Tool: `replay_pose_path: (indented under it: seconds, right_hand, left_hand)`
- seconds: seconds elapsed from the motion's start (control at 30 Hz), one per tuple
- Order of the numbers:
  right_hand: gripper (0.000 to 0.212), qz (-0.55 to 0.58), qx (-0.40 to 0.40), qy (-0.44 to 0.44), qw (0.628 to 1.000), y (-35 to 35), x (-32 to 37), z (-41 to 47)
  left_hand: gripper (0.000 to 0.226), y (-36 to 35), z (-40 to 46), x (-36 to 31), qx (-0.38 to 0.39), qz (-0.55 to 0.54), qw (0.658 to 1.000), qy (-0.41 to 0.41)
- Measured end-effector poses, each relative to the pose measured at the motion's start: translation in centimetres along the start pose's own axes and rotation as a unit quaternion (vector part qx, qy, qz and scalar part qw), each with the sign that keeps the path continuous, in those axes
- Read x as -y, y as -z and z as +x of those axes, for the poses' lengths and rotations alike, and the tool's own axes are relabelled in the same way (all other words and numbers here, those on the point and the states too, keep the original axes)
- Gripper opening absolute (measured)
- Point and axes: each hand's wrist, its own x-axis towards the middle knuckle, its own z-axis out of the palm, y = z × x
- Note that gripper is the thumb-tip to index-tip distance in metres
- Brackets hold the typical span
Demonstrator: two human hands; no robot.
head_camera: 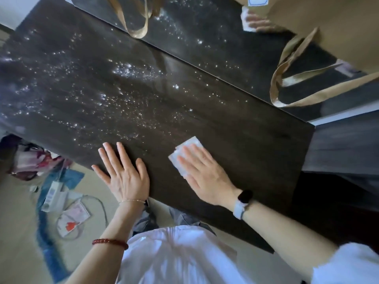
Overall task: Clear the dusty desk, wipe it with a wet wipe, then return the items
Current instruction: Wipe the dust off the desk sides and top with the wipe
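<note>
From the head view we look down on a dark wood-grain tabletop [205, 128] that runs up to a glossy dark wall or mirror panel [205, 48], where our wiping hand and a tan paper bag [328, 27] with ribbon handles seem to be reflected. The tabletop appears bare of objects, so we judge the clearing step done. White dust [127, 70] speckles most of the left and middle of the surface, while the strip nearest us and the right end look darker and cleaner, so we take the wiping to be only at its start.

Our right hand [203, 173] lies flat with fingers spread, pressing a folded white wet wipe [188, 148] against the tabletop near the front edge. Our left hand [125, 173] is open and empty, palm down on the tabletop just beside it, braced at the edge.

The removed items seem to be on the floor [18, 232] to the left: a blue cloth [71, 177], a small white box [53, 195], a pouch with a red mark [71, 220] and a bundle of patterned fabric [30, 158]. Returning them is not yet done. Nothing on the surface blocks the wipe; the bag's handle loops hang close to the far right corner, though we cannot tell whether they touch the tabletop.
</note>
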Motion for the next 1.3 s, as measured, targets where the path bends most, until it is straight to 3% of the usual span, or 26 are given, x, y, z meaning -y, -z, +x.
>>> replay_pose_path:
  seconds: [0.03, 0.1, 0.2, 0.27, 0.33, 0.4, 0.5, 0.57, 0.63, 0.77, 0.87, 1.07, 1.17, 1.3]
  right_hand:
    - [0.050, -0.004, 0.026, 0.054, 0.998, 0.5, -0.3, -0.9]
    - [0.049, -0.027, 0.011, 0.050, 0.998, 1.2, -3.9, -1.1]
    - [0.053, -0.036, -0.058, -0.196, 0.978, 2.3, -10.3, 0.5]
    - [0.052, -0.003, -0.090, -0.367, 0.926, 3.1, -11.9, 2.4]
    - [0.051, 0.028, -0.098, -0.454, 0.885, 3.2, -10.8, 5.2]
    - [0.051, 0.046, -0.094, -0.425, 0.899, 3.0, -8.3, 8.2]
    - [0.050, 0.052, -0.061, -0.240, 0.967, 2.4, -4.2, 10.9]
    - [0.049, 0.054, -0.055, -0.165, 0.983, 2.4, -3.8, 10.4]
    - [0.048, 0.024, -0.096, -0.194, 0.976, 2.3, -5.3, 8.5]
    - [0.051, 0.028, -0.112, -0.413, 0.903, 2.4, -8.5, 4.9]
    - [0.050, 0.068, -0.128, -0.458, 0.877, 2.9, -8.3, 5.6]
    - [0.052, 0.026, -0.167, -0.461, 0.871, 2.5, -7.9, 8.1]
    - [0.055, 0.035, -0.172, -0.421, 0.890, 2.7, -6.8, 12.5]
    - [0.054, 0.034, -0.145, -0.297, 0.943, 2.4, -4.5, 18.6]
  left_hand:
    - [0.067, 0.0, 0.0, -0.1, 0.000, 0.001, 1.000, 0.008]
    - [0.068, -0.1, 0.0, -0.3, -0.003, 0.005, 1.000, 0.014]
    - [0.068, -0.1, 0.0, -0.4, -0.009, 0.003, 1.000, 0.015]
    - [0.066, -0.1, 0.0, -0.4, -0.010, 0.001, 1.000, 0.016]
    - [0.066, -0.2, 0.0, -0.4, -0.012, 0.003, 1.000, 0.016]
    - [0.067, -0.1, 0.0, -0.4, -0.014, 0.008, 1.000, 0.016]
    - [0.068, -0.1, 0.0, -0.4, -0.014, 0.006, 1.000, 0.017]
    - [0.069, -0.1, 0.0, -0.4, -0.012, 0.007, 1.000, 0.018]
    - [0.069, -0.1, -0.1, -0.3, -0.013, 0.011, 1.000, 0.016]
    - [0.067, -0.1, 0.0, -0.2, -0.009, 0.015, 1.000, 0.018]
    - [0.066, -0.1, 0.0, -0.2, -0.013, 0.014, 1.000, 0.016]
    - [0.066, 0.1, 0.1, -0.2, -0.016, 0.010, 1.000, 0.013]
    - [0.065, 0.0, 0.1, -0.1, -0.021, 0.012, 1.000, 0.012]
    - [0.064, -0.1, 0.1, -0.1, -0.023, 0.015, 1.000, 0.010]
